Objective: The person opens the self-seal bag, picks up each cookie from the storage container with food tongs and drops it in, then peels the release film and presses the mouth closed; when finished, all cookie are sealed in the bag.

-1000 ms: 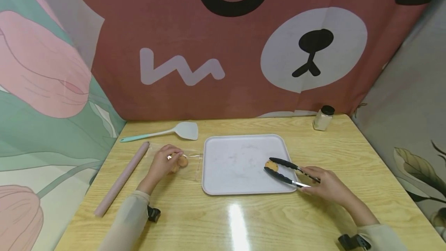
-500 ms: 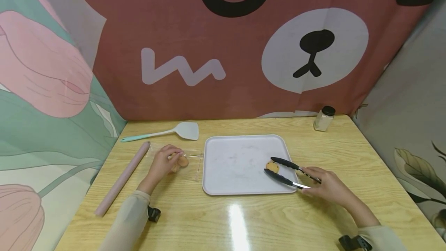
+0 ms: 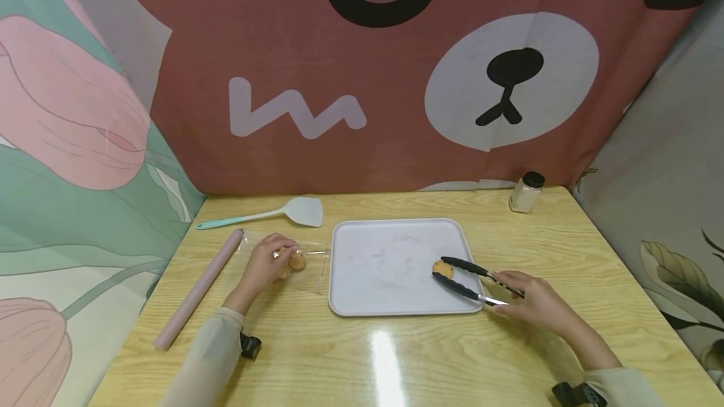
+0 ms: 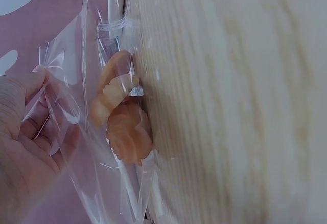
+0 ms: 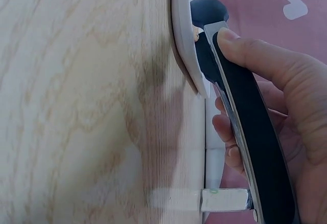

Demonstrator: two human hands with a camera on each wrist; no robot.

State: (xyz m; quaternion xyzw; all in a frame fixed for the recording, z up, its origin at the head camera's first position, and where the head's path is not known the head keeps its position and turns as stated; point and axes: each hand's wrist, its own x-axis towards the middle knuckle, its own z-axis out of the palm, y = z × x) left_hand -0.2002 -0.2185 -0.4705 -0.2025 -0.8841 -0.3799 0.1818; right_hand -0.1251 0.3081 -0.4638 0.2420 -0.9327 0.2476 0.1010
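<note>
My left hand (image 3: pixel 264 267) pinches the upper film of a clear plastic bag (image 4: pixel 76 106) between thumb and fingers, lifting it a little. Inside the bag lie several cookies (image 4: pixel 130 132), golden brown, some ridged. My right hand (image 3: pixel 528 299) grips black-and-silver tongs (image 5: pixel 250 116) by the handles, the thumb along one arm. The black tips of the tongs reach over the right side of a white rectangular tray (image 3: pixel 384 269), spread around a round, dark-specked cookie (image 3: pixel 443 269) on it. In the right wrist view the tray's rim hides most of that cookie.
Behind the bag lies a spatula (image 3: pixel 302 211) with a mint handle. A pinkish roll (image 3: pixel 198 291) slants along the table's left side. At the back right stands a black-lidded jar (image 3: pixel 526 192). A printed cloth (image 3: pixel 362 168) hangs along the table's back edge.
The tongs' tips have shifted slightly to the right, and the right hand with them. The cookie between them sits about where it was. The left hand keeps its pinch on the bag.
</note>
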